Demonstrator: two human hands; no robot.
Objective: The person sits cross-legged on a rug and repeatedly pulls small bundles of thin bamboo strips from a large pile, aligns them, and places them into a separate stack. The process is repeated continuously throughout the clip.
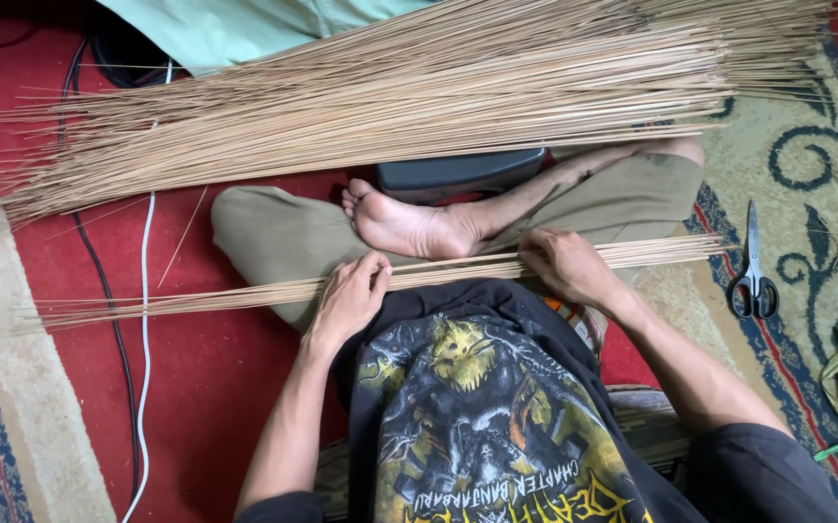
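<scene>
From the head view, a thin bundle of sticks (pixel 341 284) lies across the person's crossed legs, running left to right. The left hand (pixel 351 295) rests curled on it near the middle, fingers closed around the sticks. The right hand (pixel 564 263) grips the same bundle further right. A big heap of sticks (pixel 390 107) lies farther away on the red carpet (pixel 196 387). Scissors (pixel 754 271) lie at the right, well apart.
</scene>
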